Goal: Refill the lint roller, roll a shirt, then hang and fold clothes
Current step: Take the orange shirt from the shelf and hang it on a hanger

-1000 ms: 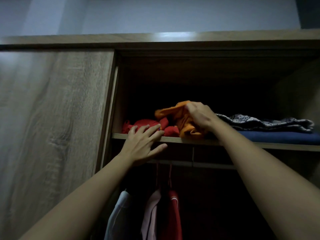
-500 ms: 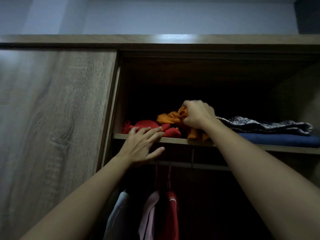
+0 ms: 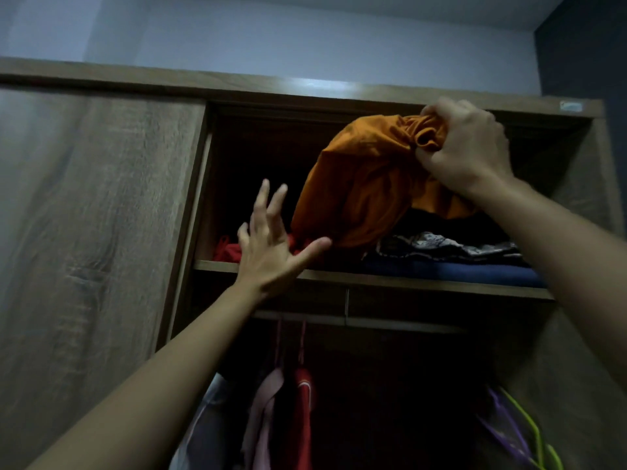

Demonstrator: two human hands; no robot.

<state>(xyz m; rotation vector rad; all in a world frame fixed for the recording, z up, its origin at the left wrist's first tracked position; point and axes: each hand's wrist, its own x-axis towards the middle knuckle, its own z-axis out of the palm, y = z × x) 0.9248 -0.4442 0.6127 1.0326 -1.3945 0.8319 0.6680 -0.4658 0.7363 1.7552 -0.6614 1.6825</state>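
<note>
Clenching a bunched shirt (image 3: pixel 366 184) above the shelf (image 3: pixel 424 283), the right hand (image 3: pixel 468 147) held firm, left hand (image 3: pixel 271 249) spread empty; the trailing hem might drag red clothes (image 3: pixel 227 251) off the front edge.

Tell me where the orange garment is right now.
Head view, upper right: the orange garment hangs bunched from the right hand above the wardrobe shelf, its lower end by the open left hand and the red clothes.

Garment (image 3: pixel 366 184) above folded stack (image 3: pixel 458 270) on shelf (image 3: pixel 424 283), hung clothes (image 3: pixel 302 418) below
</note>
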